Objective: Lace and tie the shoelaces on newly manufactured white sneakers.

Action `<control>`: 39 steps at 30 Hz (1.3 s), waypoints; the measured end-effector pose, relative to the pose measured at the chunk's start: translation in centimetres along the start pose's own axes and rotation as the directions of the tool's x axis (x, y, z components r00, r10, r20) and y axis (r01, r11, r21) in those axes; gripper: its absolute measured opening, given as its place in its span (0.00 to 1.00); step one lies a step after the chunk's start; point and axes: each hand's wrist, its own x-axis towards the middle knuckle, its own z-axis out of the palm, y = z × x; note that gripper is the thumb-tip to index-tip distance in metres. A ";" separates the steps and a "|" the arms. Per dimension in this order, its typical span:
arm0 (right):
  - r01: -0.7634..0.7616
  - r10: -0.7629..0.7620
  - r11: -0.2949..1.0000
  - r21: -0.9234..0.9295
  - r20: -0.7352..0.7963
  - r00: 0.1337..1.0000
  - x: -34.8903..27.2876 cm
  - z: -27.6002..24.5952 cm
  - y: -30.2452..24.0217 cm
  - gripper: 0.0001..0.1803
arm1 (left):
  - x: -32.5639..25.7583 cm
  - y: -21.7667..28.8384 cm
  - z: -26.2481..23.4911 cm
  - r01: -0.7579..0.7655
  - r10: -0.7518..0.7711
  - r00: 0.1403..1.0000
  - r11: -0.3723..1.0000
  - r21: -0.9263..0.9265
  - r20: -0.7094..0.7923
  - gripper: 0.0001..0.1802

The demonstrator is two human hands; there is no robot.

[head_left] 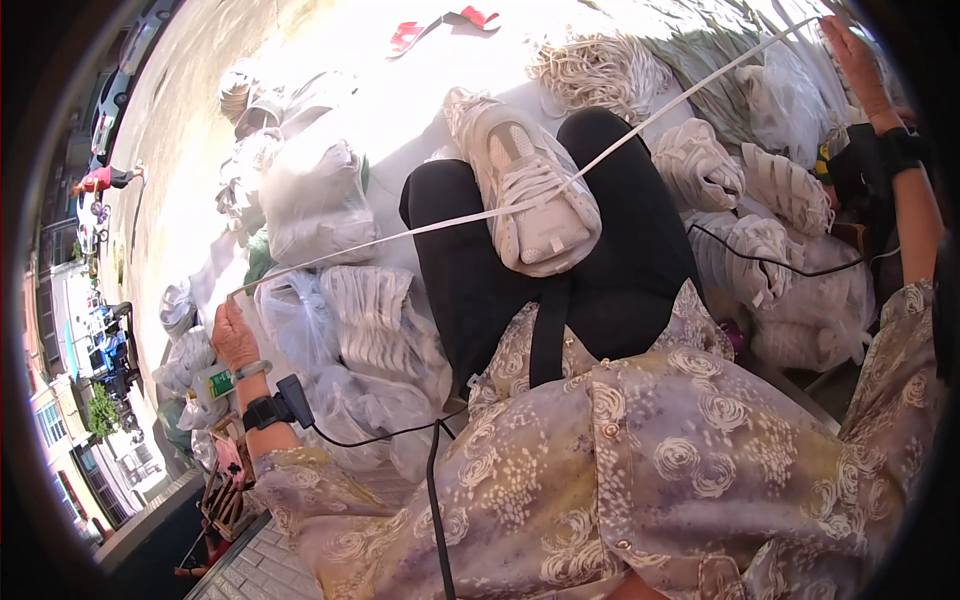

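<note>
A beige-white sneaker (540, 200) rests between my knees, its toe pointing away and its heel toward me. A pale flat shoelace (430, 228) runs through its upper eyelets, with both ends drawn out wide to the sides. At the left, my left hand (234, 335) is closed on one end of the lace, beside bagged shoes. High at the far right, my right hand (855, 65) pulls the other end taut, its fingertips close to the rim of the picture. The lower eyelets carry crossed lace.
Stacked white shoes (385, 325) and clear plastic bags (315, 200) surround my legs. A bundle of loose laces (600, 75) lies ahead, near a red-and-grey strap (440, 30). More shoes (700, 165) sit at the right. A black cable (375, 440) trails from my left wrist.
</note>
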 end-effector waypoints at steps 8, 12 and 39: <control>-0.944 -0.012 -0.033 0.329 0.944 0.330 -6.7 5.5 -32.9 0.12 | -9.0 22.2 5.7 0.874 0.152 0.294 0.358 -0.329 0.944 0.14; -0.895 -0.094 -0.149 0.421 0.895 0.437 -6.8 7.3 -38.2 0.12 | -9.1 28.5 7.2 0.860 0.322 0.230 0.375 -0.347 0.918 0.11; -0.482 0.260 0.008 0.876 0.464 0.847 -6.9 11.7 -40.8 0.01 | -9.3 36.9 8.5 -0.440 0.659 0.699 0.703 -0.559 0.278 0.09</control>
